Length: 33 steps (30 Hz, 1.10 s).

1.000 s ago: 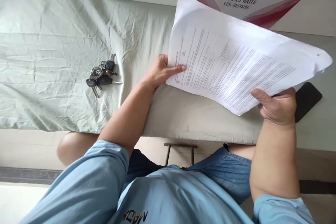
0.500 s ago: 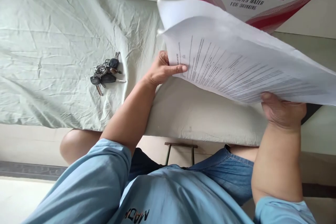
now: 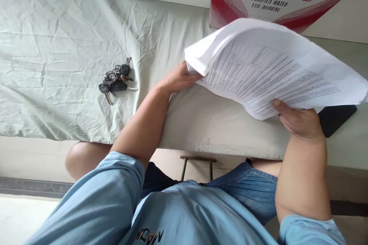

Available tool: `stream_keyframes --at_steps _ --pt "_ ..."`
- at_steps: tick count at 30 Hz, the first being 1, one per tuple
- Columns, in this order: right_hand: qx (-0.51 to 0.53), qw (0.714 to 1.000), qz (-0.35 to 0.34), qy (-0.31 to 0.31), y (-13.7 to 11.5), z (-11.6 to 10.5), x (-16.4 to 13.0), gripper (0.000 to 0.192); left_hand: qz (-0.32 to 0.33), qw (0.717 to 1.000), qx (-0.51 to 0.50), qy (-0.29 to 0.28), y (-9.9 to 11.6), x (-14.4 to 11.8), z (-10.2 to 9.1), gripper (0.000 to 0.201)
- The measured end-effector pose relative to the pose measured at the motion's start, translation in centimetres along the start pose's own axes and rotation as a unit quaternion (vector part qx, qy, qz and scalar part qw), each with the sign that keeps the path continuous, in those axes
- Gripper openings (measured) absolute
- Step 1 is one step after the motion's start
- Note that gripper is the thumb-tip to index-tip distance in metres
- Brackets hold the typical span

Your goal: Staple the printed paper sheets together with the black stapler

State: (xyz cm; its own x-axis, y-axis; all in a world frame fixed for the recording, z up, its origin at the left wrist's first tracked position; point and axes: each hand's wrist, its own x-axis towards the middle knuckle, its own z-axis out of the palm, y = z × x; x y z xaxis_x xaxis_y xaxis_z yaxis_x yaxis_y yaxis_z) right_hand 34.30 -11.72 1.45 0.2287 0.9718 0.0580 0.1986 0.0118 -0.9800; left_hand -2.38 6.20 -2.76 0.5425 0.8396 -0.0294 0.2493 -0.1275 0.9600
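Printed sheets of paper (image 3: 258,65) are held up above the cloth-covered surface, bowed upward in the middle. My left hand (image 3: 182,78) is closed on their left end, where a corner curls over and hides the thumb tip. At the near right edge my right hand (image 3: 299,118) grips the sheets, its thumb on top of the print and its fingers hidden underneath. How many sheets there are I cannot tell.
A bunch of keys (image 3: 116,78) lies on the pale green cloth (image 3: 57,38) to the left. Behind the paper stands a Wahaha water carton (image 3: 230,0). A flat black object (image 3: 337,118) rests beside my right hand. Below the table edge is a stool (image 3: 198,159).
The paper's far left edge has come down and folded over toward my left thumb. My right hand has shifted slightly left, and more of the black object shows.
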Motion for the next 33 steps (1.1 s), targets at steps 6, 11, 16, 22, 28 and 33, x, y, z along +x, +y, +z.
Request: stream_keyframes --at_steps 6,11,16,22,28,33 --pt "0.002 0.996 0.084 -0.012 -0.3 -1.7 -0.8 0.075 -0.008 0.996 -0.087 0.032 -1.4 0.5 -0.1 0.075" --pt "0.095 0.993 0.062 0.031 -1.3 -3.3 0.2 0.077 -0.021 0.993 -0.116 0.001 -0.1 0.0 -0.6 0.076" --pt "0.125 0.989 0.082 -0.021 -1.3 -2.9 1.4 0.079 -0.066 0.981 -0.056 -0.174 3.0 -0.7 0.1 0.067" --pt "0.094 0.98 0.099 -0.144 -0.6 2.1 0.6 0.064 -0.069 0.962 0.062 -0.257 4.7 -0.8 1.9 0.03" --pt "0.063 0.989 0.129 -0.033 0.3 5.0 0.8 0.047 -0.092 0.968 0.002 -0.233 4.5 -0.8 2.3 0.023" --pt "0.046 0.985 0.169 -0.008 0.9 3.7 1.2 0.048 -0.086 0.978 -0.007 -0.19 3.8 -0.6 2.3 0.009"
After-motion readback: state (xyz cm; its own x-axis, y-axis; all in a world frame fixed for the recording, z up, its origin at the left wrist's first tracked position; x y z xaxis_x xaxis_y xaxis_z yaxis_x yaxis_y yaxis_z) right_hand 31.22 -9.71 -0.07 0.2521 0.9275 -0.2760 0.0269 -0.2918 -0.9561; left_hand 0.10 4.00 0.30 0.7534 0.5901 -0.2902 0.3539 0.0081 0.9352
